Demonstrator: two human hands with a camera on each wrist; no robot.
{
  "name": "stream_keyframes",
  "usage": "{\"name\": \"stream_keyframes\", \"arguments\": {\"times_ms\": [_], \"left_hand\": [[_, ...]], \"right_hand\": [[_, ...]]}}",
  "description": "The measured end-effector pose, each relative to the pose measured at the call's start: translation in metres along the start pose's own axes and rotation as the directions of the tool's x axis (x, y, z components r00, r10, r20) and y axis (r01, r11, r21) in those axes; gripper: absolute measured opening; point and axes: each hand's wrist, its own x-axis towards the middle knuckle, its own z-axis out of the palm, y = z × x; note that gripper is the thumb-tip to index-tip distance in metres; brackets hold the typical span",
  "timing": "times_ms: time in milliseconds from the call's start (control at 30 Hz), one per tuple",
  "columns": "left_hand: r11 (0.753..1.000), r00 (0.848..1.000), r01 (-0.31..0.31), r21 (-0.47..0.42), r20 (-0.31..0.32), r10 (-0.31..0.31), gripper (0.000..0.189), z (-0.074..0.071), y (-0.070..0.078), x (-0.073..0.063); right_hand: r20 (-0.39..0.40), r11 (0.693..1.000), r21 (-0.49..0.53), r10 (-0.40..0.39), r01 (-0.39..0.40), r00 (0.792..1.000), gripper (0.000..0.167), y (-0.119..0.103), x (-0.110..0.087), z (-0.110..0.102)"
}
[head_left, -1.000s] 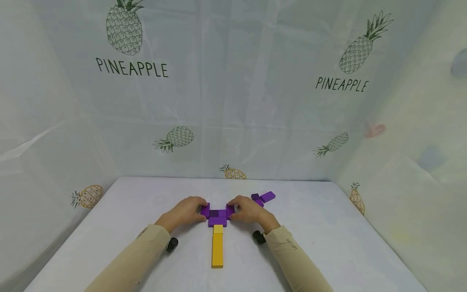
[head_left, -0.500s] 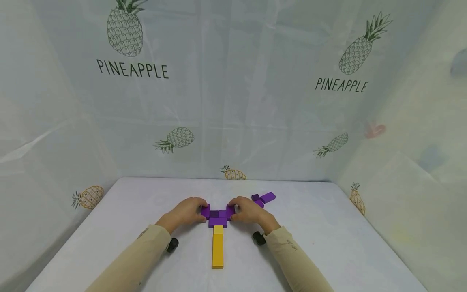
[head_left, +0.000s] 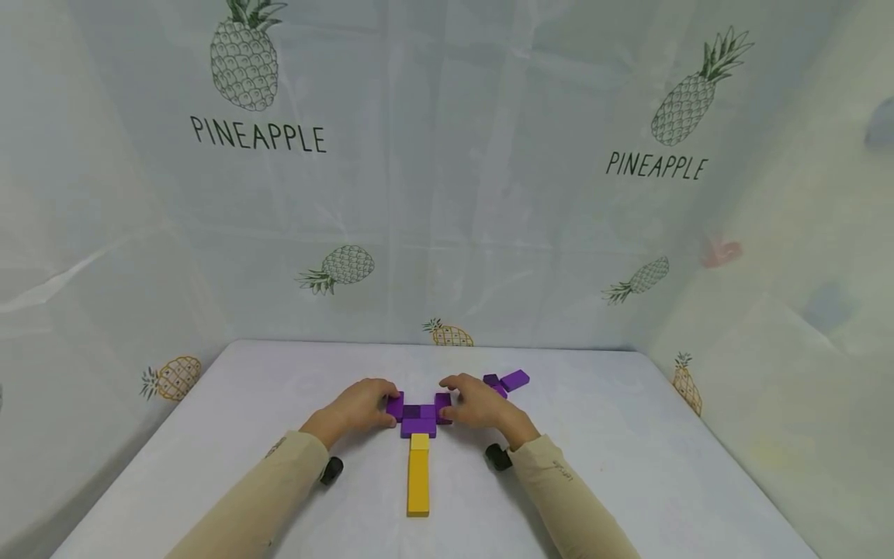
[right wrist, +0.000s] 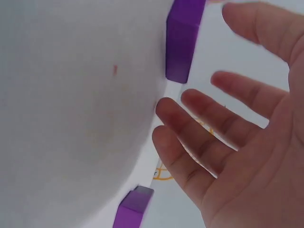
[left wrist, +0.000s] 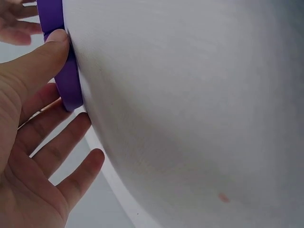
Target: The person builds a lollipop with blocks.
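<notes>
In the head view, a flat arrangement of purple blocks lies mid-table. My left hand (head_left: 356, 405) pinches the left upright purple block (head_left: 395, 407), its thumb resting on the near side of the block (left wrist: 71, 88) in the left wrist view. By the right upright purple block (head_left: 443, 405) is my right hand (head_left: 478, 402). Its fingers are spread and stand apart from the block (right wrist: 182, 45) in the right wrist view. Between the two uprights sit a dark purple block (head_left: 412, 411) and a lighter purple block (head_left: 427, 411), above a wider purple block (head_left: 418, 428).
A short yellow block (head_left: 419, 442) and a long yellow block (head_left: 418, 485) run in line toward me from the purple ones. Several loose purple blocks (head_left: 515, 380) lie behind my right hand. A pineapple-print curtain (head_left: 447, 194) surrounds the white table (head_left: 628, 466).
My right hand has let go of the right upright block, its fingers now opened off it. The left hand has kept its grip. The blocks keep their places, and the view has shifted slightly.
</notes>
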Motion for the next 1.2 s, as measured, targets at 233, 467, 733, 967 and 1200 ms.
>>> {"name": "stream_keyframes", "arguments": {"times_ms": [233,467,733,967,1200], "left_hand": [[1.0,1.0,-0.002,-0.009,0.012,0.002,0.047,0.001,0.003,-0.002],[1.0,1.0,0.011,-0.001,0.006,-0.011,0.048,0.002,0.003,-0.003],[1.0,1.0,0.003,0.007,-0.002,-0.003,0.047,0.001,0.001,-0.003],[1.0,1.0,-0.011,0.005,0.004,0.011,0.046,0.0,0.002,-0.002],[1.0,1.0,-0.02,0.005,-0.006,0.02,0.046,0.0,0.001,-0.002]], "right_hand": [[-0.057,1.0,0.023,0.009,-0.008,0.998,0.048,0.01,-0.001,-0.009],[-0.131,0.999,-0.047,0.016,-0.022,0.991,0.041,0.025,0.0,-0.022],[-0.203,0.97,-0.177,0.132,-0.169,0.97,0.035,0.046,0.006,-0.034],[-0.177,0.959,-0.174,0.193,-0.223,0.965,0.034,0.059,0.008,-0.035],[-0.164,0.952,-0.165,0.231,-0.257,0.959,0.031,0.061,0.009,-0.036]]}}
